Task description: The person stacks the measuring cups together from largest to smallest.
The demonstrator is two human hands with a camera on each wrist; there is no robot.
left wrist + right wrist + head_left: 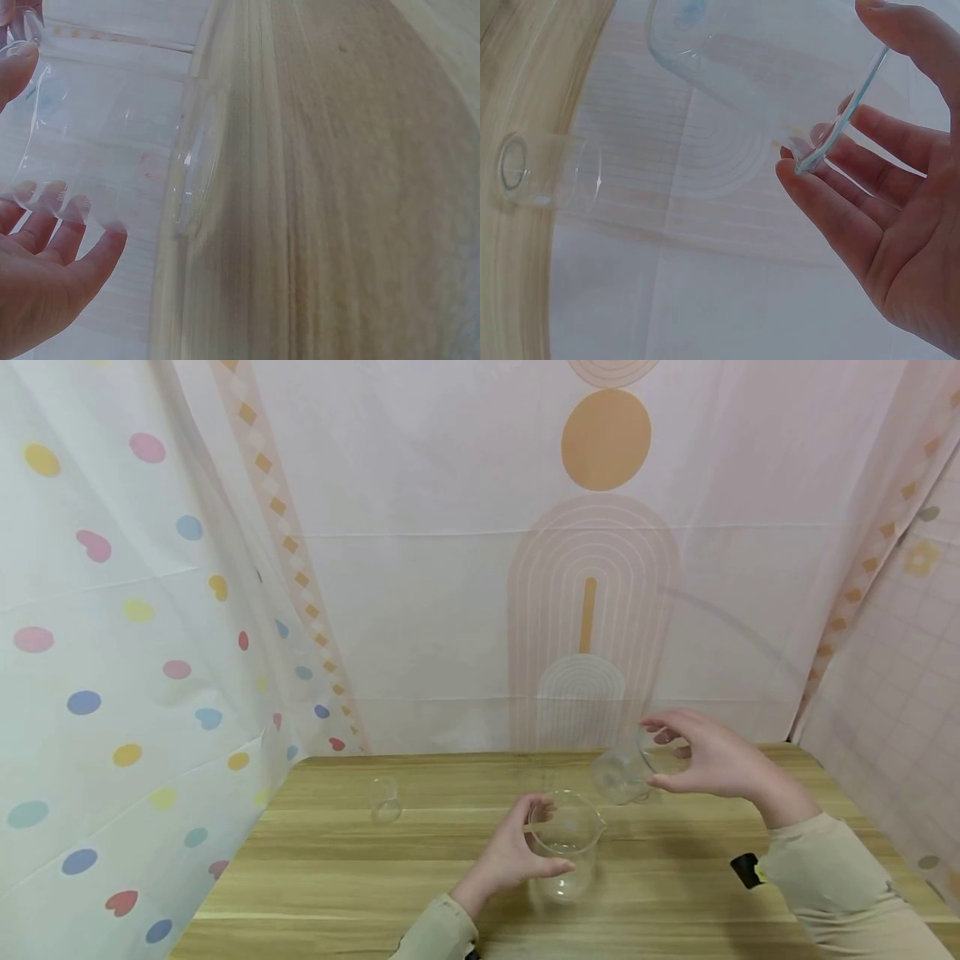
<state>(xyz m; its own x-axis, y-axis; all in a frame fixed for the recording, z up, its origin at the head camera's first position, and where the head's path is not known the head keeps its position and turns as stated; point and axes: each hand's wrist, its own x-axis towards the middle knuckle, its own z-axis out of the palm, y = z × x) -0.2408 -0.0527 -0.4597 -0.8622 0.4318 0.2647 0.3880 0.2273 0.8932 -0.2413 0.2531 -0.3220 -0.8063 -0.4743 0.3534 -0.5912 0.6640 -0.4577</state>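
Observation:
Near the middle of the table, my left hand (513, 853) holds a clear glass beaker (564, 887), its fingers and thumb round the sides. That beaker is upright with its base at the wooden surface, and its spout points right. Farther back and to the right, my right hand (723, 762) grips a second clear beaker (619, 775) by its rim. This one is tipped over sideways, with its mouth toward my palm and its base pointing left. In the right wrist view, thumb and fingers (832, 202) span the rim of the tilted beaker (712, 52).
A small glass beaker (386, 806) stands at the back left of the wooden table (322, 877). In the right wrist view a small clear beaker (551, 172) stands near the table edge. Patterned curtains (420, 610) hang behind and at both sides.

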